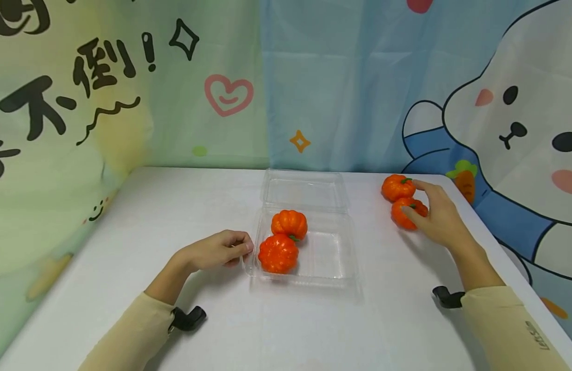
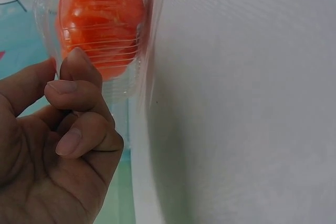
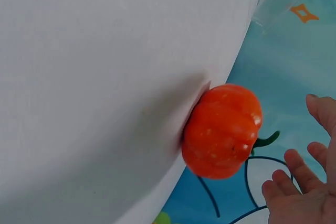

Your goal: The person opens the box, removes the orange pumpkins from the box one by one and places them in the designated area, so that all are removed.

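Observation:
A clear plastic clamshell box (image 1: 330,247) lies with its lid (image 1: 304,189) folded back on the white table. Inside its left part sit two small orange pumpkins, one farther back (image 1: 289,224) and one nearer the front (image 1: 278,254). My left hand (image 1: 221,250) pinches the box's left rim between thumb and finger, the other fingers curled. At the right, two more orange pumpkins with green stems, a rear one (image 1: 396,187) and a front one (image 1: 404,214), lie close together. My right hand (image 1: 434,214) hovers over the front one (image 3: 223,132), fingers spread and apart from it in the right wrist view.
The white table (image 1: 304,330) ends at the back against a printed curtain (image 1: 337,87) with a cartoon figure at the right. Black straps with camera mounts sit at the left cuff (image 1: 188,319) and right cuff (image 1: 448,298).

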Action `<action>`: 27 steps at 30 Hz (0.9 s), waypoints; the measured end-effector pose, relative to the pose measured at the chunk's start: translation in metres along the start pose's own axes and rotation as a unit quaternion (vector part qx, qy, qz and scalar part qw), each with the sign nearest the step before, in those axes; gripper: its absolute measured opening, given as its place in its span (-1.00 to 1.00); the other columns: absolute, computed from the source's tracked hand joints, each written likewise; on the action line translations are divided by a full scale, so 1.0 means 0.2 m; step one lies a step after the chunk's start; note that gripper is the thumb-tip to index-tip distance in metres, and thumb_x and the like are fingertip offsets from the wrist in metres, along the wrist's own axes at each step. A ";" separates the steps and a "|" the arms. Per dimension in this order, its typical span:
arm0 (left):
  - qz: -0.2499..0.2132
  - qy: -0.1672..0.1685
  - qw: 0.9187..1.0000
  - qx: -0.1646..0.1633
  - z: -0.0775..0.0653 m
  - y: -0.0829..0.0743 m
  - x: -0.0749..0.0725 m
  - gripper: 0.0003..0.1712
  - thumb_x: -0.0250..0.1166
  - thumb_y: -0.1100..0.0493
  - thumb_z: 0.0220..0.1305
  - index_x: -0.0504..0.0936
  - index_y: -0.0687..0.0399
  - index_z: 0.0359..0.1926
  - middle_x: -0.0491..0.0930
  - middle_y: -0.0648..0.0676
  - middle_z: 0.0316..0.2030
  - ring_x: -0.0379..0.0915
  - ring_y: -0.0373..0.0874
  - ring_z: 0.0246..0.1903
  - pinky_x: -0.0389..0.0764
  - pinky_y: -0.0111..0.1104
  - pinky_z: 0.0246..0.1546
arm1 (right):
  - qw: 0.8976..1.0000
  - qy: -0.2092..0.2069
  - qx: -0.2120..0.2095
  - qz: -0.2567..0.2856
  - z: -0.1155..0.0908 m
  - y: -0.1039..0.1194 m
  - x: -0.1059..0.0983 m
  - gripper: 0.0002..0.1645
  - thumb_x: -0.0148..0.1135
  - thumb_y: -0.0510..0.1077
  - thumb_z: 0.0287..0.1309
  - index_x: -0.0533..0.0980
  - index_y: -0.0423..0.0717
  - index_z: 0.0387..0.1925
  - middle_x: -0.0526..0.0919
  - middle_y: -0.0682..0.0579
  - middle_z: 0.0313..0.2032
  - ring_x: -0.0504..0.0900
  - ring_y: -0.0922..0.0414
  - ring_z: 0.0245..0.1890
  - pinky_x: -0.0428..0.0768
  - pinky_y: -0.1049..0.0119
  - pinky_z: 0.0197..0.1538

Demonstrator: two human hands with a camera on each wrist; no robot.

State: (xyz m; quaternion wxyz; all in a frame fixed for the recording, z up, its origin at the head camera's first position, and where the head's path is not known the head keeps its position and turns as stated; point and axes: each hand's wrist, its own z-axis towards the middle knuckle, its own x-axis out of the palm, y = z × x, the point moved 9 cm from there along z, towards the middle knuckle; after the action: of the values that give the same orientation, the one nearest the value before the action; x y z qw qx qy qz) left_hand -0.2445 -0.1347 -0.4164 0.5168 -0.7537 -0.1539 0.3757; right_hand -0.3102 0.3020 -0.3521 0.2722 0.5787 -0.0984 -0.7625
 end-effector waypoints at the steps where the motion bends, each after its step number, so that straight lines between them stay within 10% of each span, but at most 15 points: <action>1: 0.001 -0.001 1.000 0.001 0.00 0.00 0.00 -0.73 0.05 0.15 0.60 0.51 0.25 -0.23 0.25 -0.02 -0.60 0.14 -0.20 -0.58 0.23 -0.43 -0.47 | 1.000 -0.002 -0.007 0.000 0.00 0.01 0.00 -0.16 0.35 -0.18 0.31 0.19 -0.33 0.48 0.28 -0.43 0.34 0.24 -0.39 0.33 0.33 -0.46 0.23; 27: -0.004 -0.004 1.000 0.000 0.00 0.01 0.01 -0.73 0.07 0.13 0.60 0.50 0.25 -0.23 0.27 -0.01 -0.59 0.16 -0.17 -0.56 0.23 -0.41 -0.45 | 0.997 0.036 -0.068 -0.002 0.06 0.31 0.11 -0.19 0.42 -0.10 0.27 0.29 -0.11 0.46 0.35 -0.28 0.37 0.28 -0.29 0.36 0.32 -0.44 0.29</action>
State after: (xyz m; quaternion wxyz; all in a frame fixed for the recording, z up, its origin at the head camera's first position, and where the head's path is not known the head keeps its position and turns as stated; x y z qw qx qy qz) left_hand -0.2443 -0.1342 -0.4185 0.5173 -0.7518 -0.1590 0.3768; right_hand -0.3066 0.2374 -0.3385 0.3122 0.5864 -0.0352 -0.7466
